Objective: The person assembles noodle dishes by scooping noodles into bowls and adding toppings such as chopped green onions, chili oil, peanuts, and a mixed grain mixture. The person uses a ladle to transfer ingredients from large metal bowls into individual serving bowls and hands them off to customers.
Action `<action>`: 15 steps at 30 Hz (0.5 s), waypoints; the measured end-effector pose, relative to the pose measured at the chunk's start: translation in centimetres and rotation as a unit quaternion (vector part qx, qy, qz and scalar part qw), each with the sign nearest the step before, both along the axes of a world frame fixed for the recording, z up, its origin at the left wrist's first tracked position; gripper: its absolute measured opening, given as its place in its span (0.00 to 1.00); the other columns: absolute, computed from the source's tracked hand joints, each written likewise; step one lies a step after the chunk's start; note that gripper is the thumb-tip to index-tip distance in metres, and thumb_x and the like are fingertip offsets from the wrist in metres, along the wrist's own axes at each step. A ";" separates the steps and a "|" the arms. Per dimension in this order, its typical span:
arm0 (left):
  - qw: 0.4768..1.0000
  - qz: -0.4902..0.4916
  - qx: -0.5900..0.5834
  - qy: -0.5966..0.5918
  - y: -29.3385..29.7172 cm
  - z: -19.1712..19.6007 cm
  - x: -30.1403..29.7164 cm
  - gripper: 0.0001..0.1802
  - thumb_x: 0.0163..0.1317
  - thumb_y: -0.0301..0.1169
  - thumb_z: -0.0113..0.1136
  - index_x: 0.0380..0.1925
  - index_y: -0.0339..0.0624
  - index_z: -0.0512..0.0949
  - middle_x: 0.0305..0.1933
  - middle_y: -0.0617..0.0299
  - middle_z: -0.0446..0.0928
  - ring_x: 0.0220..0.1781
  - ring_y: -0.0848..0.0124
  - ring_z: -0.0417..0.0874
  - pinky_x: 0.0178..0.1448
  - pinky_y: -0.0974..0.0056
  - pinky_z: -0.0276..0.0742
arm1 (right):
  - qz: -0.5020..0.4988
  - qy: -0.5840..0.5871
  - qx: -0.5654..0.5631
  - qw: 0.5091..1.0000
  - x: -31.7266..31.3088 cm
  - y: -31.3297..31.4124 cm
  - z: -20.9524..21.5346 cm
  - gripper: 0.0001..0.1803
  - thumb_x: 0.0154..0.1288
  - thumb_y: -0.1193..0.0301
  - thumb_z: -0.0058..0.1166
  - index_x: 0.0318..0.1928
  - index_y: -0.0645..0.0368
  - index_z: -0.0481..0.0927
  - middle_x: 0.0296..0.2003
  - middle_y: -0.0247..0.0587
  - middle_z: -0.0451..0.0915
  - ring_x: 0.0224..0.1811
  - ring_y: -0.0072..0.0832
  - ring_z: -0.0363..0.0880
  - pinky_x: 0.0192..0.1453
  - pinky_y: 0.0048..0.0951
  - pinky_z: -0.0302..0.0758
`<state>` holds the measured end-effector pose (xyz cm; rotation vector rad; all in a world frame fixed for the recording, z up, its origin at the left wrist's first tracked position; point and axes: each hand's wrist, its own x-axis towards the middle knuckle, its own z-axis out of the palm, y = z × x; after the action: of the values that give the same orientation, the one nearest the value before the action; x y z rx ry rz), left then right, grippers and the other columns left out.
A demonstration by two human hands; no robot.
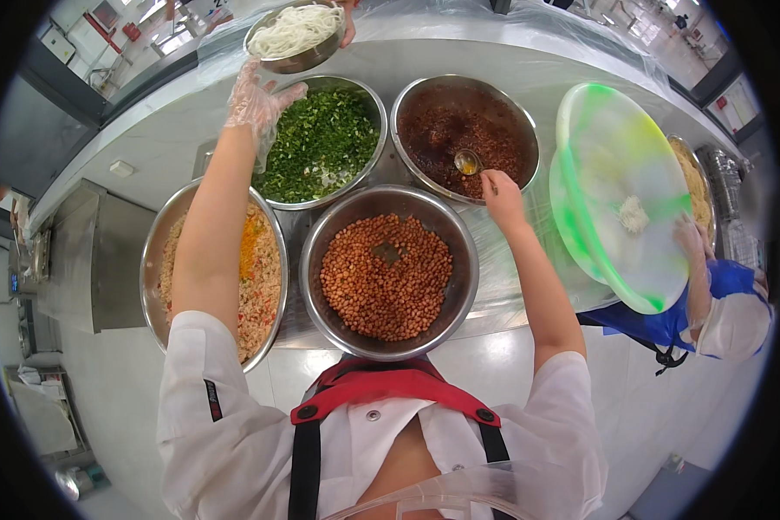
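Observation:
My left hand (264,102), in a clear plastic glove, reaches over the bowl of chopped greens (325,139). Its fingers are spread beside a metal bowl of white noodles (295,33); whether they touch its rim I cannot tell. Another person's hand (348,24) is at the far side of that noodle bowl. With bare fingers, my right hand (503,195) grips the handle of a small metal ladle (468,162). The ladle's cup, with some yellowish oil in it, is over the dark red chili sauce (446,121) in a steel bowl.
Closest to me stands a steel bowl of brown beans or nuts (386,277). Left of it, a bowl holds crumbly pale food with an orange patch (250,251). A large green-and-white plastic basin (633,165) tilts at right, beside a person in a blue apron (724,303).

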<state>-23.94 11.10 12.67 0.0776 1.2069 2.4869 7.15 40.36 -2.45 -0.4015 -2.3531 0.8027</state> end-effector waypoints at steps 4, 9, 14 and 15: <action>0.999 -0.030 0.019 0.035 1.2 -1.3 -0.8 0.28 0.64 0.36 0.45 0.62 0.39 0.53 0.65 0.45 0.53 0.66 0.47 0.58 0.59 0.34 0.67 | 0.044 -0.041 0.096 0.994 -0.5 0.6 -1.4 0.06 0.60 0.73 0.52 0.35 0.62 0.78 0.34 0.48 0.78 0.36 0.45 0.75 0.39 0.40 0.72; 1.000 -0.021 -0.003 0.003 0.7 -1.5 -0.2 0.24 0.65 0.28 0.36 0.61 0.35 0.53 0.62 0.39 0.58 0.62 0.44 0.64 0.57 0.33 0.69 | 0.081 -0.036 -0.048 0.995 0.2 0.5 -1.4 0.08 0.61 0.73 0.51 0.37 0.65 0.77 0.34 0.50 0.78 0.34 0.42 0.77 0.37 0.35 0.74; 0.999 -0.039 -0.014 -0.002 -2.2 -3.3 1.5 0.25 0.65 0.27 0.33 0.62 0.32 0.50 0.61 0.38 0.59 0.60 0.44 0.67 0.53 0.38 0.76 | 0.072 -0.068 -0.212 0.972 0.0 0.4 -0.2 0.10 0.64 0.72 0.48 0.36 0.67 0.77 0.28 0.47 0.79 0.22 0.29 0.78 0.28 0.28 0.73; 0.999 -0.044 -0.014 0.001 -2.7 -3.5 2.1 0.26 0.64 0.26 0.34 0.62 0.32 0.50 0.62 0.38 0.59 0.60 0.44 0.67 0.52 0.39 0.77 | 0.046 -0.061 -0.251 0.965 -0.1 0.7 -0.4 0.10 0.64 0.72 0.47 0.35 0.68 0.78 0.27 0.47 0.79 0.21 0.27 0.77 0.27 0.28 0.72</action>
<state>-21.82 8.39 9.12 0.1240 1.2132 2.3942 7.04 41.03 -2.81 -0.5654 -2.2697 1.4645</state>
